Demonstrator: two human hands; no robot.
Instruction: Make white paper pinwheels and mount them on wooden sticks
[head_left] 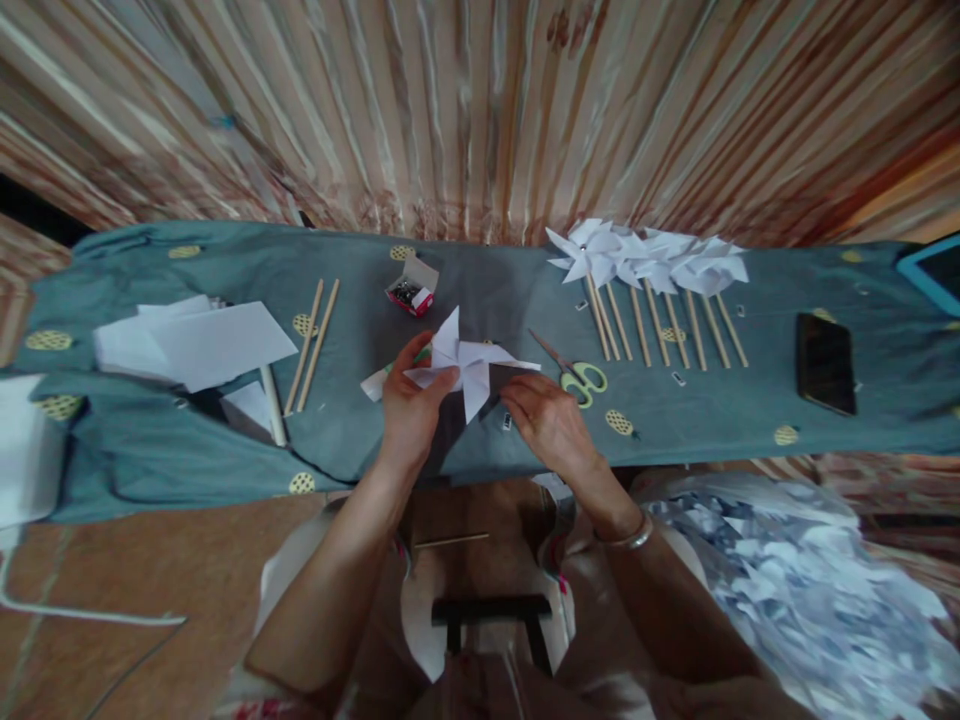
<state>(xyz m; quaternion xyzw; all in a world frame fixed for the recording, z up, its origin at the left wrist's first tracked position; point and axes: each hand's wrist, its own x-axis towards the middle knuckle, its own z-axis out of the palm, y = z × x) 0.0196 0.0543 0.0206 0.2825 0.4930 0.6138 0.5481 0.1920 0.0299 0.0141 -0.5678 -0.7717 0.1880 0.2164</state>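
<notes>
My left hand [411, 405] pinches a white paper pinwheel [465, 362] by its folded points, holding it just above the grey-blue cloth [525, 290]. My right hand [544, 420] rests on the cloth right of the pinwheel, fingers curled near its lower blade; what they hold, if anything, is hidden. Green-handled scissors [576, 375] lie just right of that hand. A small red-and-white box of pins [411, 290] stands open behind the pinwheel.
Several finished pinwheels on wooden sticks [652, 265] lie at the back right. Two loose sticks [313, 345] and a pile of white paper sheets [195, 345] lie at the left. A dark phone [825, 362] lies far right. Paper scraps [795, 580] fill a bag below.
</notes>
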